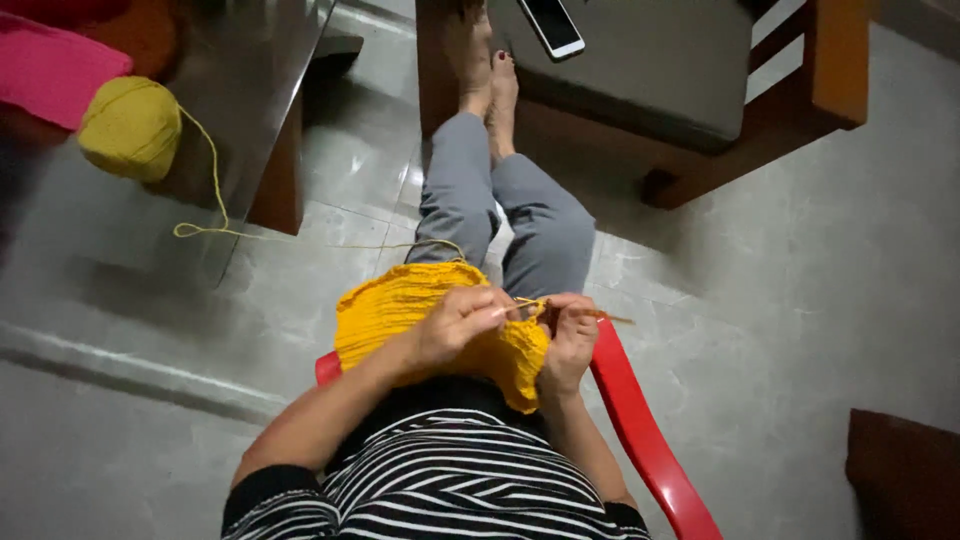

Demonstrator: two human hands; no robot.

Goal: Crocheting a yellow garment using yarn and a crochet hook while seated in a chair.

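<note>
At far left a yarn ball (130, 127) sits on the desk (250, 90), well apart from the work; a thin strand (215, 190) trails from it across the floor (760, 300) toward the lap. The knitting (400, 305), a yellow ribbed piece, lies over the lap between both hands. The left hand (455, 325) is closed over its upper edge, fingers pinching near the live stitches. The right hand (570, 340) is closed round a needle (610, 318), thumb and forefinger at the tip. Judged: fabric light, soft, stretchy, apt to sag; best held close beside the stitches, never by the loose strand.
</note>
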